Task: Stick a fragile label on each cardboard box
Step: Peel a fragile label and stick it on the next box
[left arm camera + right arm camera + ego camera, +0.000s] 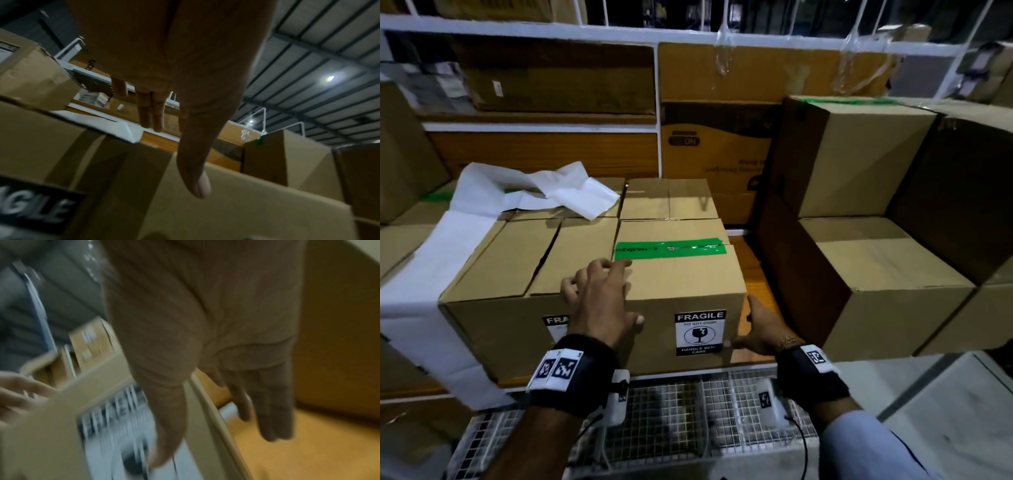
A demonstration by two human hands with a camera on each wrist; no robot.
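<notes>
Two cardboard boxes stand side by side on the shelf in front of me. The right box (681,277) has green tape (671,247) on top and a black and white fragile label (699,332) on its front face. The left box (517,260) also bears a fragile label (553,321), half hidden by my left wrist. My left hand (599,291) rests on the top front edge where the boxes meet, fingers spread, thumb on the front face. My right hand (760,330) is at the right box's front right corner, thumb touching the label's lower corner, straight fingers (273,410) along the side.
Crumpled white paper (558,192) lies over further boxes behind, and a long white sheet (417,274) hangs down at the left. Large cardboard boxes (859,164) are stacked at the right, with a narrow gap of wooden shelf (753,270) between. A wire mesh shelf (671,411) runs below.
</notes>
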